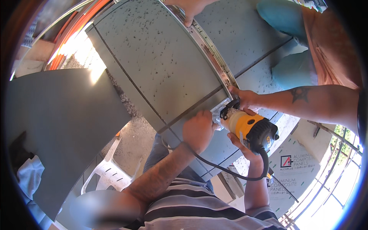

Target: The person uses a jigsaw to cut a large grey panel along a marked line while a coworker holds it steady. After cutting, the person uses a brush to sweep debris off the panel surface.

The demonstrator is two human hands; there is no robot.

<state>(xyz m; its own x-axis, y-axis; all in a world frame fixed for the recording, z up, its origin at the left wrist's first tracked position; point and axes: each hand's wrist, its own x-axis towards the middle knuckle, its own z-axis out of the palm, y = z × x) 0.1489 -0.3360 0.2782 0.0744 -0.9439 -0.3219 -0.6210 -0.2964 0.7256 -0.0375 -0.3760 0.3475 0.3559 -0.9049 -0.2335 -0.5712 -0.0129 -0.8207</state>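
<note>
Router (pixel 251 124), yellow/black, sits toward the near corner of the grey panel (pixel 149 50), at the near end of the metal straightedge (pixel 212 55). Right hand (pixel 245 149) wrapped around its body. Left hand (pixel 199 130) curled at the clear base (pixel 217 109); can't tell if it's gripping. Co-worker's hand (pixel 245 98) just beside the base. Cable (pixel 220 167) loops back to the left wrist. Dark specks across the surface.

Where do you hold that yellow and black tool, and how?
Probably best around its yellow barrel, from the near side, where the right hand is: that part is rounded, so hands can wrap it. Keep off the see-through base at one end and the cord at the other.
</note>
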